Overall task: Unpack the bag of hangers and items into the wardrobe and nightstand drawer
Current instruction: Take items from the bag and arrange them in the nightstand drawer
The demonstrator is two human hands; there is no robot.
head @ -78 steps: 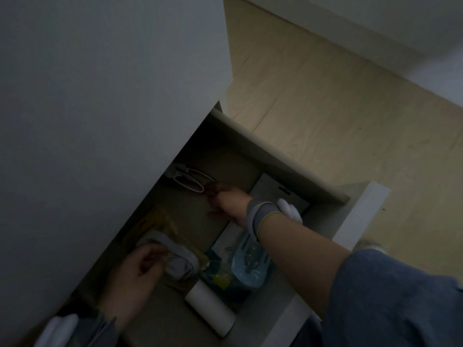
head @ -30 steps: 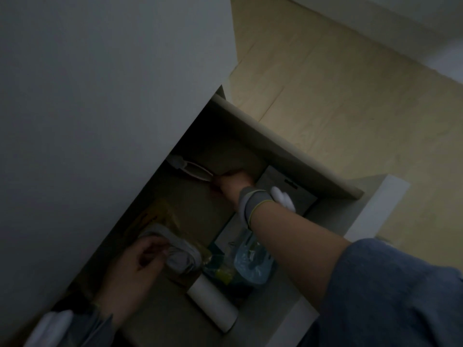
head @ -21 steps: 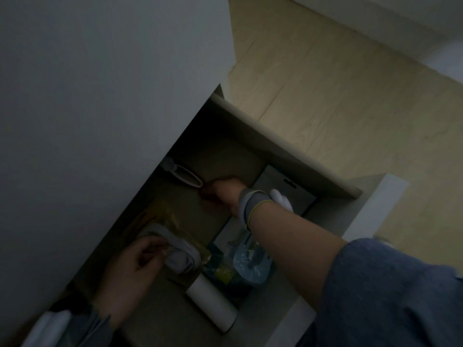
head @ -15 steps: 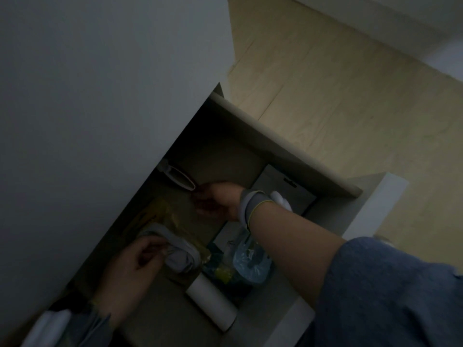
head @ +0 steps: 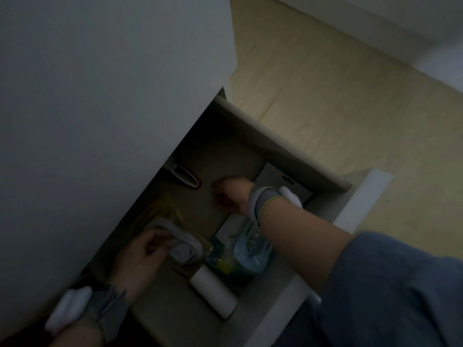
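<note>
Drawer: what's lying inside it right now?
A white roll, blue plastic bag, yellow packet, grey card, a white loop at the back, and a pale bundle that the left hand grips. The cabinet top hides the rear.

The floor (head: 350,108) is pale wood with a fine grain. The nightstand panel (head: 100,96) looks grey-white. The drawer front (head: 363,196) is white and the drawer bottom (head: 225,159) is dull beige in the shade. The oval item (head: 184,174) is white with a dark red rim. The roll (head: 213,294) is white. The plastic pack (head: 253,251) is clear light blue, with a yellow piece (head: 224,265) beside it. The bundle of cloth (head: 185,249) is white and grey. The sleeve (head: 400,284) is blue. The wristband (head: 263,201) is grey with a yellow-green edge.
</note>
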